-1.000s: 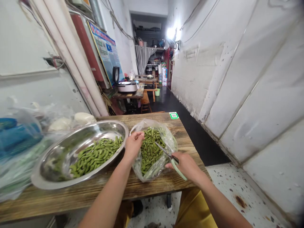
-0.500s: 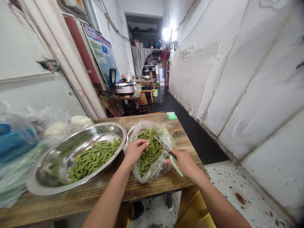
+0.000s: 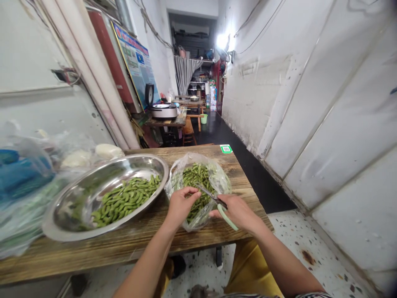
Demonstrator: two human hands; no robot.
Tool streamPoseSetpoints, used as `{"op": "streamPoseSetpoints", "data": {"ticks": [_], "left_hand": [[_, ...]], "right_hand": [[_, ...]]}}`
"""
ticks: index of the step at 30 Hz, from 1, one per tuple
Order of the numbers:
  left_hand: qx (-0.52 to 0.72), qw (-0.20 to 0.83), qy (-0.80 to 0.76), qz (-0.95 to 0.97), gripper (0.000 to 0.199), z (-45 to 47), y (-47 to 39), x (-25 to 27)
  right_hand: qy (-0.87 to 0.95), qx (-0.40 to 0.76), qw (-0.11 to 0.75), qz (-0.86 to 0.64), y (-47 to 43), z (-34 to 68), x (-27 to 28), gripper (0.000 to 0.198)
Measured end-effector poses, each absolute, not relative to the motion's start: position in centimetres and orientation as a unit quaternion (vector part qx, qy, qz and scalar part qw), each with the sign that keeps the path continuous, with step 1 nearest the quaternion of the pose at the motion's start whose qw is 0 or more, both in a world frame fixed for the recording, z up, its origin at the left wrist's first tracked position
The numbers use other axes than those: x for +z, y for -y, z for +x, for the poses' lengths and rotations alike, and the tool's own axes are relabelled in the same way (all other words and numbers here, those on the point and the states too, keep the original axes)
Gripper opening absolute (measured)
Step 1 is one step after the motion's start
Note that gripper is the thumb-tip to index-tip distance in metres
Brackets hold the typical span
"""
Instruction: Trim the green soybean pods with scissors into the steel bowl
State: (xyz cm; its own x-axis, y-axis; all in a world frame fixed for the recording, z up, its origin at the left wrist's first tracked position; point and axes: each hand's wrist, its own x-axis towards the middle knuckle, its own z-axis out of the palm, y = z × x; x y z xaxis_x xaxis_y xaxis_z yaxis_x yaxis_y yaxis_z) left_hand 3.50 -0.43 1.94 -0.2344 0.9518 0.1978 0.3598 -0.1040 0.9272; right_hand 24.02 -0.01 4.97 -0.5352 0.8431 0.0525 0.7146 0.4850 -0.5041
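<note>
My right hand (image 3: 237, 213) is closed round the pale green handles of a pair of scissors (image 3: 228, 217). The blades point left, toward my other hand. With thumb and forefinger pinched, my left hand (image 3: 183, 205) is over the near left side of a clear plastic bag (image 3: 217, 176); whatever is between its fingertips is too small to make out. Green edamame pods (image 3: 198, 176) fill the bag, which stands with its mouth spread. Left of it, a wide steel basin (image 3: 58, 231) holds a pile of edamame pods (image 3: 127, 200).
Both containers stand on a wooden table (image 3: 139, 246). Plastic bags (image 3: 27, 174) crowd its left end, and a green QR-code sticker (image 3: 226, 149) marks the far right corner. Beyond are a rice cooker (image 3: 163, 111) on another table and a white wall (image 3: 260, 82) on the right.
The scissors have shifted left, bringing their blade tips closer to my left fingers. My left hand has moved slightly right and down. The camera view has tilted a little.
</note>
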Motion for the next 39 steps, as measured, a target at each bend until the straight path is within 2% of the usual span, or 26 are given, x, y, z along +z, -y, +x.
{"op": "streamPoseSetpoints", "data": {"ticks": [4, 8, 14, 16, 27, 39], "left_hand": [[0.503, 0.314, -0.596, 0.542, 0.023, 3.4, 0.3, 1.0], [0.508, 0.377, -0.579, 0.514, 0.024, 3.6, 0.2, 0.3], [0.576, 0.571, -0.484, 0.328, 0.033, 3.9, 0.5, 1.3], [0.602, 0.603, -0.445, 0.275, 0.031, 3.9, 0.5, 1.8], [0.619, 0.654, -0.398, 0.175, 0.022, 4.2, 1.3, 2.3], [0.617, 0.63, -0.428, 0.199, 0.03, 4.2, 1.5, 1.6]], "right_hand": [[0.841, 0.215, 0.143, -0.475, -0.2, 24.1, 4.5, 0.04], [0.837, 0.22, 0.125, -0.485, -0.5, 24.3, 3.9, 0.039], [0.825, 0.221, 0.145, -0.501, -0.2, 24.7, 4.1, 0.037], [0.828, 0.233, 0.155, -0.486, 0.1, 24.6, 4.2, 0.038], [0.833, 0.199, 0.158, -0.491, 0.9, 23.7, 3.9, 0.045], [0.846, 0.19, 0.157, -0.473, 0.7, 23.9, 3.8, 0.037]]}}
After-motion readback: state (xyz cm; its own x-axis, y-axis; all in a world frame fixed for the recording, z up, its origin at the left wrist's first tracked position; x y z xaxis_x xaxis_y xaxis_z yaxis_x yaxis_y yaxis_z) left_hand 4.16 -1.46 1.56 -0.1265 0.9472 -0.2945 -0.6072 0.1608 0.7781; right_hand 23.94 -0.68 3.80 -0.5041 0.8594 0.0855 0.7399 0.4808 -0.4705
